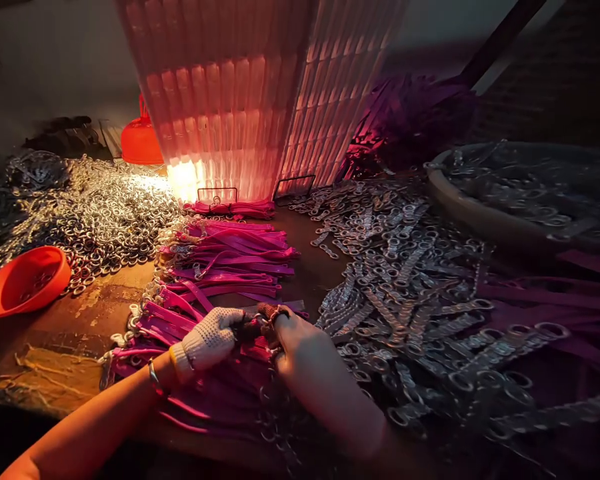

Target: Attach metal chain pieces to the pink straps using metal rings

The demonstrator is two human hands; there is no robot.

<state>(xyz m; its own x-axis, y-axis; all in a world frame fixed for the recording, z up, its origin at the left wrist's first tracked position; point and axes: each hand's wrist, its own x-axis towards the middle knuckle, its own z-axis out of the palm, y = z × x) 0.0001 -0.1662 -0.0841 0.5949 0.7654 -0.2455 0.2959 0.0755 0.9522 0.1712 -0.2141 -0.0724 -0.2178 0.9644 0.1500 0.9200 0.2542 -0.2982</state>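
Observation:
My left hand (213, 338), in a white dotted glove with dark fingertips, is closed at the middle of the worktable. Close against it is my right hand (295, 343), bare apart from dark coverings on some fingers, also closed. A magenta strap (256, 348) shows between the two hands; its end and any small part on it are hidden by the fingers. Beneath and beyond the hands lie rows of magenta straps (225, 250) with metal rings at their left ends. Metal pieces with ring ends (395, 287) are heaped right of my right hand.
A large pile of metal rings (115, 207) lies at the left under a red lamp (143, 141). In front of it a red bowl (27, 280) tilts. Translucent ribbed panels (220, 100) stand at the back. A wide basin (470, 200) holds metal pieces at the right.

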